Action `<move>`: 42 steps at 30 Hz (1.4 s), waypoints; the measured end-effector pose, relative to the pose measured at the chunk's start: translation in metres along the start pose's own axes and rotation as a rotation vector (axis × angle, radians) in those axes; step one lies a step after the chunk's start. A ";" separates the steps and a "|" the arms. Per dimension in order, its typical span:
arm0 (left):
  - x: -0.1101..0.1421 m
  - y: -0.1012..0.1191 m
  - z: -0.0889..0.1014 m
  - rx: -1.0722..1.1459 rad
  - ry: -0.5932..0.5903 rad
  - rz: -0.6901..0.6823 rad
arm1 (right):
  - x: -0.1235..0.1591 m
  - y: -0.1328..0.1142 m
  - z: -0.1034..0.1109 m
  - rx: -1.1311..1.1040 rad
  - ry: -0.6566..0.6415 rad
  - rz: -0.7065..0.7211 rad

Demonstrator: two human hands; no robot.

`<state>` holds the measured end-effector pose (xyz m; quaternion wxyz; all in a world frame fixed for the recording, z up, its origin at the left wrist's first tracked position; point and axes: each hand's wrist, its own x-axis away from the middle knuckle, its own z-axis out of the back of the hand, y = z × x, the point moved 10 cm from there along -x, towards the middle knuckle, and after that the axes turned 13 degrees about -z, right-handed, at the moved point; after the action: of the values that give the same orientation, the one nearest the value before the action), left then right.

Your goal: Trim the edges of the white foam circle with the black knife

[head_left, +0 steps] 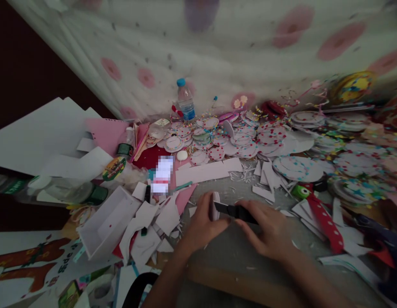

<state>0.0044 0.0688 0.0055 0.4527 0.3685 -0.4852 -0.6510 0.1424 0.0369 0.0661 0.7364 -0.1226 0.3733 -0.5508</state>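
Note:
My left hand (205,222) grips a small round white foam disc (216,205), held on edge above the grey work surface (230,256). In my right hand (265,226) is a black utility knife (238,211), its dark blade pointing left. The blade tip meets or nearly meets the disc's rim; exact contact cannot be made out. Thin white shavings (238,177) and cut white strips (264,182) lie beyond my hands. Behind them are many decorated round white discs (243,141) in piles.
A water bottle (186,102) stands at the back by the curtain. To the left are a phone (162,175), an open white box (108,222), paper scraps (147,235) and plastic bottles (79,190). A red dotted ribbon (326,222) and a dark blue tool (378,235) lie right.

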 end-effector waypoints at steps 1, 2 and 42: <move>0.002 -0.003 -0.002 0.027 -0.011 0.013 | 0.000 0.002 0.000 -0.003 0.002 -0.009; 0.003 -0.005 -0.004 0.045 -0.021 0.020 | 0.000 0.003 -0.001 -0.002 0.002 -0.017; -0.001 0.002 -0.003 -0.036 -0.086 0.046 | 0.003 0.014 -0.004 0.033 0.032 -0.052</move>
<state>0.0079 0.0686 0.0063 0.4528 0.3207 -0.5010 -0.6642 0.1500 0.0397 0.0539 0.7176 -0.1115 0.3726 -0.5777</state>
